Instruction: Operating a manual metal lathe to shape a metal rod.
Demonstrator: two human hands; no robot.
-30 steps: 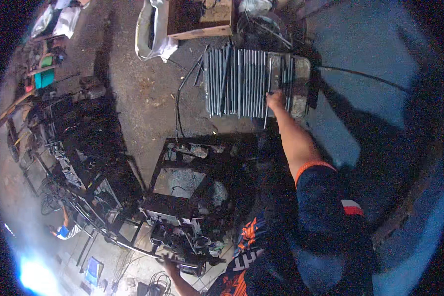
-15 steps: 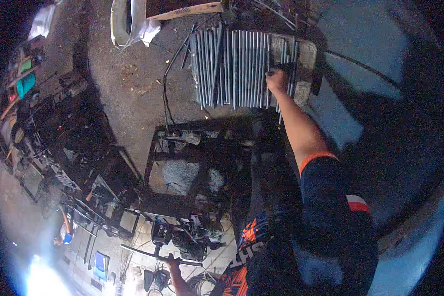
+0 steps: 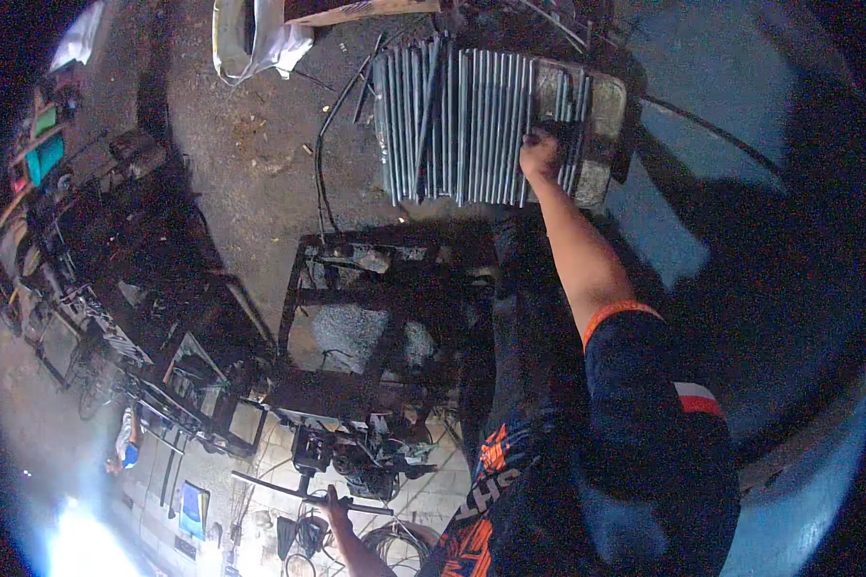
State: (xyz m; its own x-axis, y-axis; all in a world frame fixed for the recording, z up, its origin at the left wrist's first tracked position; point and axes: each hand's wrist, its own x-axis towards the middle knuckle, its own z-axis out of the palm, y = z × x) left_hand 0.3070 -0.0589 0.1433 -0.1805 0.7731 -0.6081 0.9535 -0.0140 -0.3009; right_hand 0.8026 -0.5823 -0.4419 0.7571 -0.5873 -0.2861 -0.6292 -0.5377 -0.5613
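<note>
While reaching with the right hand [image 3: 542, 154] into the upper part of the frame, right of centre, has it curled low over a row of grey rods [image 3: 491, 125]; cannot tell whether gripping one. Has these lying mostly side by side on a pale-edged panel [image 3: 608, 101] at upper centre. At the bottom, left of centre, touches a dark bar [image 3: 267, 484] with the left hand [image 3: 336, 510]; cannot tell whether closed around it.

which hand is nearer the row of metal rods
Right: the right hand is over the metal rods, toward their right side; the left hand is well away, at a long bar.
</note>
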